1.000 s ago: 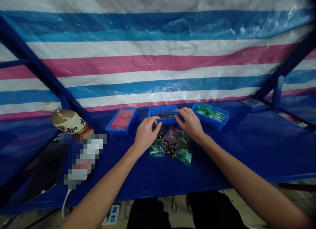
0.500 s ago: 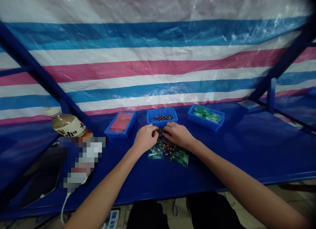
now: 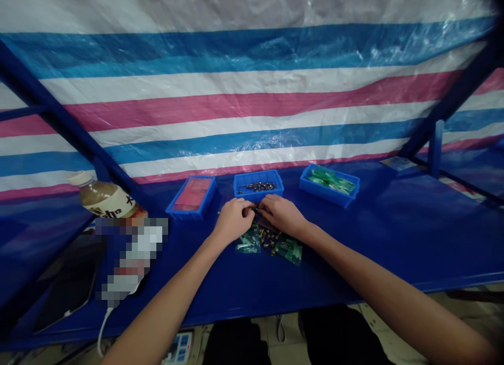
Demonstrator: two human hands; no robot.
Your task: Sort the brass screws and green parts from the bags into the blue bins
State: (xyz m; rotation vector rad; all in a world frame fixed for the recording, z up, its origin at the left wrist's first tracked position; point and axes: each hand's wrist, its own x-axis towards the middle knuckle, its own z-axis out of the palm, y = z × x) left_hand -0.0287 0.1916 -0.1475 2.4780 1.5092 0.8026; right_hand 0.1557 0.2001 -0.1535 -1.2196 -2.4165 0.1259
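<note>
Reference: middle bin (image 3: 258,178). Both hands sit close together just on its near side.

Left hand (image 3: 235,219): thumb and index bent toward each other, the rest curled. Tips hidden, so can't tell if it pinches anything.
Right hand (image 3: 283,215): fingers bent, tips aimed at the other hand. Can't confirm a part between them either.

Loose brass-coloured fittings (image 3: 264,237) lie on the blue table (image 3: 394,228), near side of middle bin, pile partly covered by the hands. Further to the near side of middle bin: clear-green packet (image 3: 247,243) and green packet (image 3: 290,251), slim pale pieces inside.

Status, my read: partway. Middle bin has some metal fittings (image 3: 263,186) in it; the loose pile is outside it. Right of middle bin: right bin (image 3: 323,194), heaped with green packets (image 3: 331,180). Left of middle bin: left bin (image 3: 185,215), flat pink material inside. Counts unreadable.
</note>
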